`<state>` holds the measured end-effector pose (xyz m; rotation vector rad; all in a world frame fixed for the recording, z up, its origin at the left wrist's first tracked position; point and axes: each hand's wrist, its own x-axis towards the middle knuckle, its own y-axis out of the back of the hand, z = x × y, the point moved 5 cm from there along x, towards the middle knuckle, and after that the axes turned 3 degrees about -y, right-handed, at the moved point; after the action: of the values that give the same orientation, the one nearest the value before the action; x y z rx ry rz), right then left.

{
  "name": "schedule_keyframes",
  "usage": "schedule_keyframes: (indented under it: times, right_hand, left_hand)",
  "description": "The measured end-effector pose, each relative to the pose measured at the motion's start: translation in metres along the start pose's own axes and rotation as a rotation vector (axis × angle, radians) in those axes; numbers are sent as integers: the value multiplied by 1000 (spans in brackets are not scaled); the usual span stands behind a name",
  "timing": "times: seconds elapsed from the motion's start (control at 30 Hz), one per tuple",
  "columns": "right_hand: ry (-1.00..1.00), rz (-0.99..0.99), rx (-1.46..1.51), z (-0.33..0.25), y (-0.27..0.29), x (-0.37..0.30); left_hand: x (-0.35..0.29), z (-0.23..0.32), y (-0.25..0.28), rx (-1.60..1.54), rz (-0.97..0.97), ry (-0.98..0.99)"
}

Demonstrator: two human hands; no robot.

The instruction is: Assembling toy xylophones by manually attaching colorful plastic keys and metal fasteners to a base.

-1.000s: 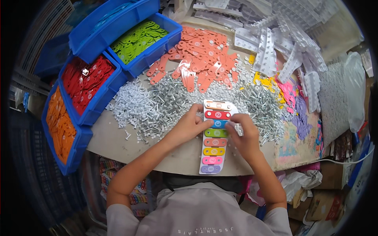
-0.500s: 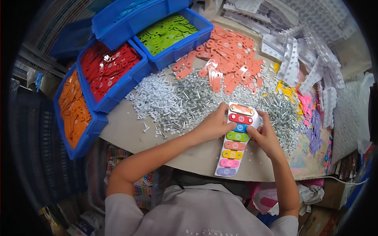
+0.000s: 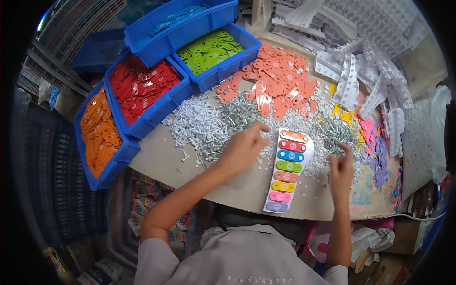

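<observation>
Bins: four blue trays along the left edge of the table (image 3: 156, 161), holding orange tabs (image 3: 97, 130), red tabs (image 3: 142, 88), green tabs (image 3: 211, 47) and, farthest back, blue tabs (image 3: 178, 19).
Surface: pale worktop with a curved front edge (straight lines bend toward the rim of the view), crowded from the middle to the right side.
Screw heap: white and grey screws (image 3: 204, 126) spread just beyond the left hand.
Left hand: left hand (image 3: 244, 149) lies palm down on the screws, fingers curled loosely; whether it pinches anything cannot be told. Its fingertips are just beside the toy's upper left edge.
Loose tabs: salmon-orange tabs (image 3: 280, 83) piled behind the toy.
Toy xylophone: white base (image 3: 289, 168), narrowing toward the person, lying flat at the table's front centre between the two hands; eight coloured bars run from orange at the far end through red, blue, green, orange, yellow and pink to purple nearest the person.
Right hand: right hand (image 3: 342, 168) is raised just right of the toy, fingers pinched together near a small screw; a firm grip cannot be confirmed.
Right side: white plastic frames (image 3: 375, 90) stacked at the back, pink and purple pieces (image 3: 375, 147) nearer.
</observation>
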<state>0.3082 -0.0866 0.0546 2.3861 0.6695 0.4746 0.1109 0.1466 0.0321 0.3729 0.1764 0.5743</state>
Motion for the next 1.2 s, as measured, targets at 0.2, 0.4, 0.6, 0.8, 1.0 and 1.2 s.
schedule_keyframes:
  times: [0.2,0.4,0.6,0.8,1.0,1.2]
  right_hand:
    - [138,296,-581,65,90,-30]
    - [-105,215,-343,107,85,-51]
    - [-132,221,-326,106,88,-49]
    - [-278,228,-149,114,94,-48]
    - [-146,332,-147,90,98,-47]
    - [73,113,-60,-2,26,-45]
  left_hand:
    - [-32,-8,73,498,312,-227]
    - [-28,-21,63,658,233,-373]
    - [-25,-18,62,697,223,-377]
    - [-27,-11,70,720,331,-399]
    - [-38,10,67,316,426,-284]
    - [-41,21,3,6,-32,-208]
